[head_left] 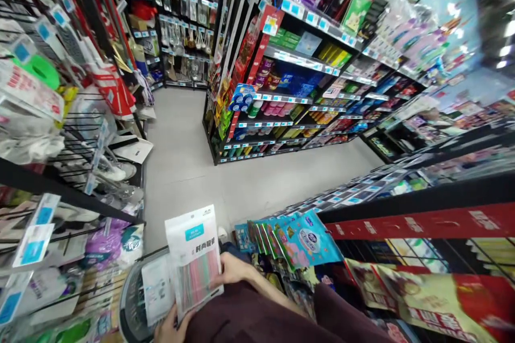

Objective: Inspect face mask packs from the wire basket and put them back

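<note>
A white pouch of drinking straws (pixel 197 257), with a clear window showing pink and green straws, is held upright in front of me. My right hand (pixel 233 269) is closed on its right edge, the thumb and fingers pinching the plastic. At the pouch's lower left corner my left hand (pixel 175 327) is closed on it too, partly cut off by the frame's bottom edge. Behind the pouch, another white packet (pixel 156 284) shows above a grey shopping basket (pixel 125 300). Whether my left fingers also touch this packet, I cannot tell.
Wire shelves with hanging goods (pixel 84 139) line the left. Blue bags (pixel 308 238) and cream-and-red bags (pixel 426 300) hang close on my right. Across the grey aisle floor (pixel 181 144) stands a stocked black shelf unit (pixel 277 99). White cards (pixel 131 146) jut from the left shelf.
</note>
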